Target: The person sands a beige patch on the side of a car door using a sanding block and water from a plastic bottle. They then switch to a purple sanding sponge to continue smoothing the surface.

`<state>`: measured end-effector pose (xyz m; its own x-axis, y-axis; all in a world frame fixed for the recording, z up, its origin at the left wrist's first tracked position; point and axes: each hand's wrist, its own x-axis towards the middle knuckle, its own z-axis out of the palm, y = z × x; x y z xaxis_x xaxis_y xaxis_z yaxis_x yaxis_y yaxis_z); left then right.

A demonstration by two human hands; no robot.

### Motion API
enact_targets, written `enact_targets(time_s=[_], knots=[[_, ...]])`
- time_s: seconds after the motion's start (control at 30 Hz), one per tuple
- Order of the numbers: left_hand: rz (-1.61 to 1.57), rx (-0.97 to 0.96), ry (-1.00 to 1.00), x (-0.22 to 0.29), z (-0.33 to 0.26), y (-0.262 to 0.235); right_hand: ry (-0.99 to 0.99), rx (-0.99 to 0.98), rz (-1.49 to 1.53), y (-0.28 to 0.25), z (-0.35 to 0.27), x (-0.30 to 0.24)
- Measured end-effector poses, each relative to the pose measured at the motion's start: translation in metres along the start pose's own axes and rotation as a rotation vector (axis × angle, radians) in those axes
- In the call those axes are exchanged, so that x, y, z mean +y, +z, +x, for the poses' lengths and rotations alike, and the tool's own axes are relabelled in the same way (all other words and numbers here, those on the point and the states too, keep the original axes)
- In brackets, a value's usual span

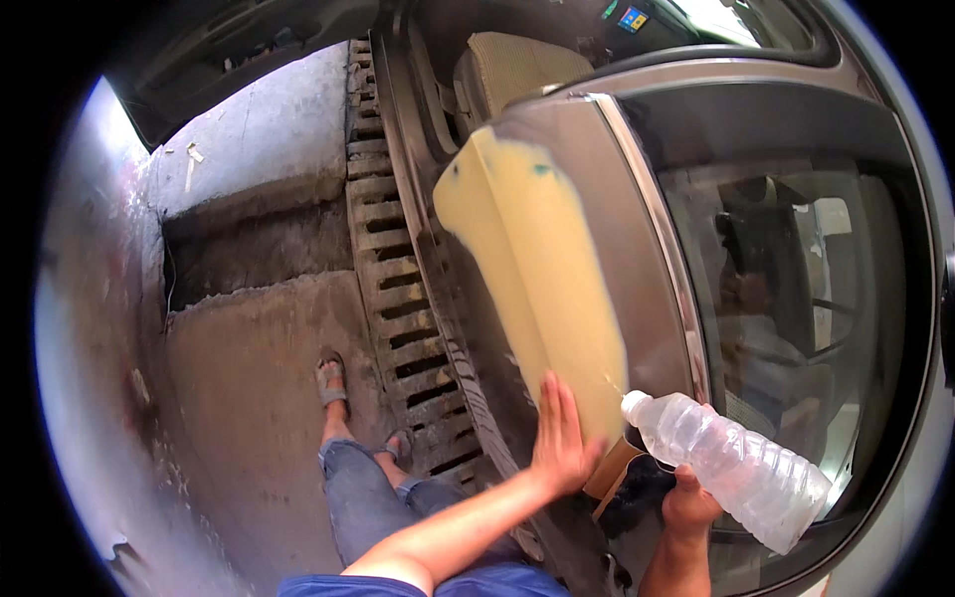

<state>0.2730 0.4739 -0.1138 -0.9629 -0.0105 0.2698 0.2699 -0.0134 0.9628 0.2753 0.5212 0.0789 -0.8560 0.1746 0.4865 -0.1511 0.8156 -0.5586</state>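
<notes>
A long patch of yellow body filler [542, 254] covers the side of a brown car [647, 328]. My left hand [565, 446] lies against the lower end of this patch, its fingers stretched out and mostly together. No object shows in it. My right hand [689, 500] is wrapped round a clear ribbed plastic bottle [731, 463], tilted with its white cap toward the patch. A thin squirt of water seems to leave the cap and reach the filler. Between my hands, a brown flat-sided piece [609, 473] sits by the car body; what it is, I cannot tell.
The car's rear window [786, 328] lies to the right, and an open door [249, 50] stands at the far left. Below runs a slotted floor grate [403, 298] next to a concrete floor [264, 398] with a sunken step. My sandalled foot [331, 378] rests there.
</notes>
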Motion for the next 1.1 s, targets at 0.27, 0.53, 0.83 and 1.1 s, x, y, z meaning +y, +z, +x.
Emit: enact_targets(time_s=[0.27, 0.53, 0.83, 1.1], knots=[[-0.09, 0.303, -0.23, -0.062, 0.219, -0.065, 0.1, 0.119, -0.1, -0.052, -0.052, 0.001], [-0.016, 0.207, -0.073, 0.002, 0.02, 0.014, 0.172, 0.142, -0.251, -0.096, -0.107, 0.005], [-0.046, 0.071, -0.042, 0.021, -0.127, 0.064, 0.109, 0.139, -0.239, -0.116, -0.129, 0.0], [-0.016, 0.313, -0.045, -0.054, 0.067, -0.009, -0.04, 0.12, -0.358, -0.183, -0.181, 0.028]])
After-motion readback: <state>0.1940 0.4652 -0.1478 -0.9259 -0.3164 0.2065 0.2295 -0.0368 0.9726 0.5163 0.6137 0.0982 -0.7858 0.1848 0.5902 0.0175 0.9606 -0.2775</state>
